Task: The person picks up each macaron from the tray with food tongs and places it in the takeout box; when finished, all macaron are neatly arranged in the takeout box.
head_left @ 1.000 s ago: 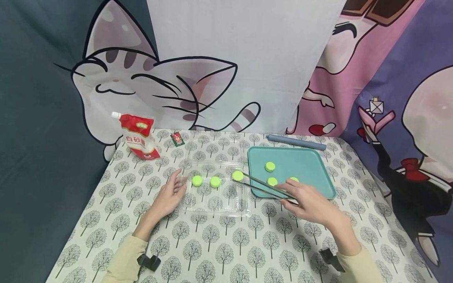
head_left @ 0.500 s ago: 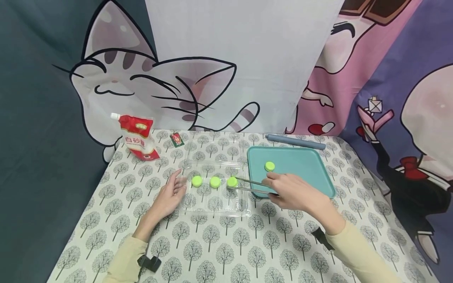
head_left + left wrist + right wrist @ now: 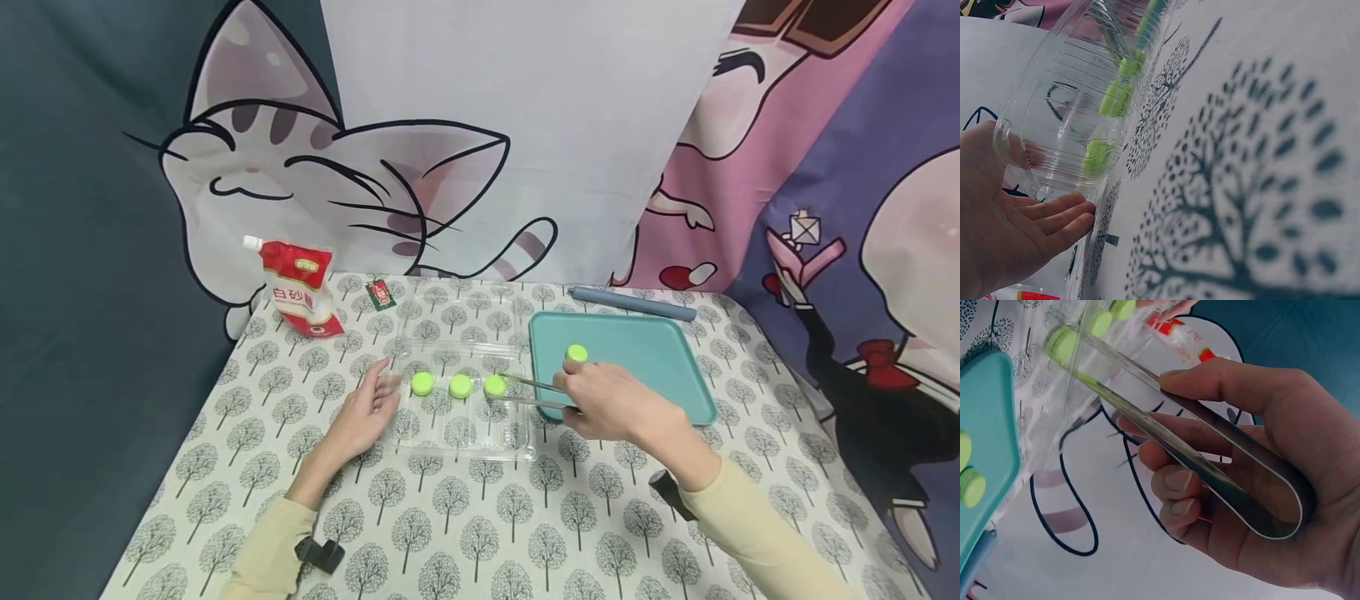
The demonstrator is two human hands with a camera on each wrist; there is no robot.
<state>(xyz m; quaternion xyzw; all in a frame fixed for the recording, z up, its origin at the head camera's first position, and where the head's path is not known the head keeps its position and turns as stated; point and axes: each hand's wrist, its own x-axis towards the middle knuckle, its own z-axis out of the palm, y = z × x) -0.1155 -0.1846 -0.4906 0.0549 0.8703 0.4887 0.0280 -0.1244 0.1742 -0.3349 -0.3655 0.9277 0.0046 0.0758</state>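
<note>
A white-capped, red-and-white pouch (image 3: 302, 292) is leaning at the far left of the tree-print desk (image 3: 480, 533), a small green-and-red packet (image 3: 380, 294) lying near it. A blue-grey rod (image 3: 633, 303) is lying near the far edge, to the right. Behind, a smiling cartoon cat (image 3: 251, 179) is filling the backdrop, dark teal cloth (image 3: 75, 292) hanging at left.

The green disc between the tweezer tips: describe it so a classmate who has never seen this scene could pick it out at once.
On the tree-print tablecloth, find the clear plastic box left of the teal tray in the head view. Inside, three green discs form a row; take the end disc nearest the tray. Unlike its neighbours, it sits between the tips of metal tweezers.
</note>
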